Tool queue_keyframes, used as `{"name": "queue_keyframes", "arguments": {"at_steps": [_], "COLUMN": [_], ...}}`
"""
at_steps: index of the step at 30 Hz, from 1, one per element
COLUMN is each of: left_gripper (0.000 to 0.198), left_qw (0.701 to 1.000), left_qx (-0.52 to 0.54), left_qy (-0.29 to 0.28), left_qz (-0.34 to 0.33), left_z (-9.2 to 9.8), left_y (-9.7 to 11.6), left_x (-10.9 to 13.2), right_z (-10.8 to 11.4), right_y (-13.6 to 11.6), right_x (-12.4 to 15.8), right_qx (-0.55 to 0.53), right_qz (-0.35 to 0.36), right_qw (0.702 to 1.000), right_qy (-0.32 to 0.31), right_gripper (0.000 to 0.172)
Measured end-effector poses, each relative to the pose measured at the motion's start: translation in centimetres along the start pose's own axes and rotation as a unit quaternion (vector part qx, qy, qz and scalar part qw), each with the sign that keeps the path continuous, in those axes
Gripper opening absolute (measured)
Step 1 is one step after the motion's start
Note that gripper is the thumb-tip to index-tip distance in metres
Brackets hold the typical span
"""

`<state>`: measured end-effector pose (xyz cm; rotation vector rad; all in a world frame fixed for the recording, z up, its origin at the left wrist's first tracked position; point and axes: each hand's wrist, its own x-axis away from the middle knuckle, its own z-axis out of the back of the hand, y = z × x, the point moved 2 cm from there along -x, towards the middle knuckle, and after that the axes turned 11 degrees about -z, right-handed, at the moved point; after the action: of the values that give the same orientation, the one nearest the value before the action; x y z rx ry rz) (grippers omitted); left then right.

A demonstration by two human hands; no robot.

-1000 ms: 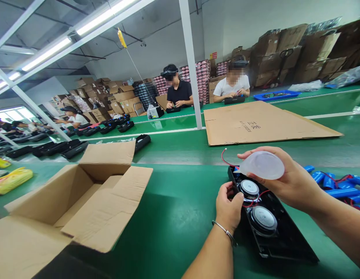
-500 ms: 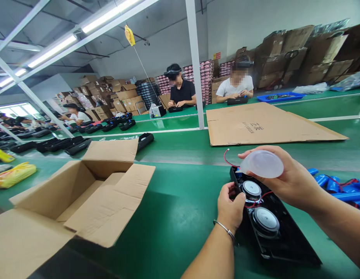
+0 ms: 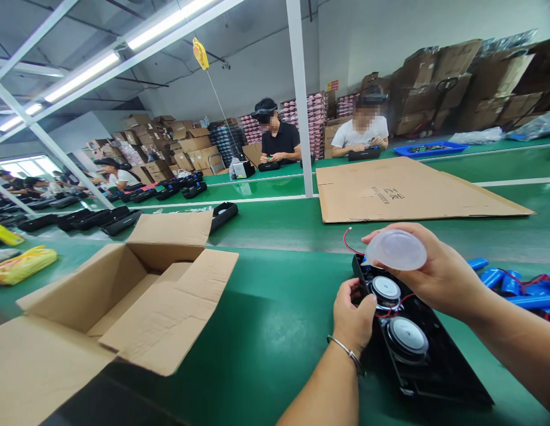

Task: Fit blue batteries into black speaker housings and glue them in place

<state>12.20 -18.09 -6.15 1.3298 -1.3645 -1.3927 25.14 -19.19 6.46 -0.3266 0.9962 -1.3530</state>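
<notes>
A black speaker housing (image 3: 443, 361) lies at a slant on the green bench, with two round silver-backed speakers (image 3: 407, 335) and red-black wires set in it. My left hand (image 3: 352, 313) grips its left edge beside the upper speaker. In my right hand (image 3: 439, 266) is a translucent white squeeze bottle (image 3: 397, 249), its round base turned toward me. The bottle is tipped over the housing's far end, its narrow tip pointing left. My right fingers wrap round the bottle, and part of the housing's far end is hidden behind it. A red wire (image 3: 346, 236) sticks up there.
Blue wired battery cells (image 3: 510, 281) lie right of my right arm. An open cardboard box (image 3: 119, 296) stands at the left, and a flat cardboard sheet (image 3: 421, 192) lies ahead. Several black housings (image 3: 102, 219) line the bench. Two co-workers (image 3: 279, 139) sit across.
My right hand and the bottle have shifted very slightly to the left. My left hand keeps its grip on the housing.
</notes>
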Motion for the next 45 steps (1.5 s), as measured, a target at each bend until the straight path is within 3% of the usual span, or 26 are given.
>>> {"name": "queue_keyframes", "arguments": {"at_steps": [19,28,45], "left_gripper": [0.044,0.04,0.037], "left_qw": [1.0,0.997,0.994], "left_qx": [-0.012,-0.052,-0.079], "left_qy": [0.001,0.038,0.059], "left_qz": [0.004,0.039,0.041], "left_z": [-0.1,0.0,0.0], "left_y": [0.4,0.0,-0.2], "left_x": [0.0,0.0,-0.1], "right_z": [0.0,0.3,0.9], "right_y": [0.2,0.8,1.6], "right_x": [0.6,0.8,0.5], "right_qx": [0.015,-0.009,-0.036], "right_qz": [0.008,-0.012,-0.028], "right_qw": [1.0,1.0,0.998], "right_qy": [-0.002,0.011,0.033], "right_gripper": [0.037,0.04,0.045]}}
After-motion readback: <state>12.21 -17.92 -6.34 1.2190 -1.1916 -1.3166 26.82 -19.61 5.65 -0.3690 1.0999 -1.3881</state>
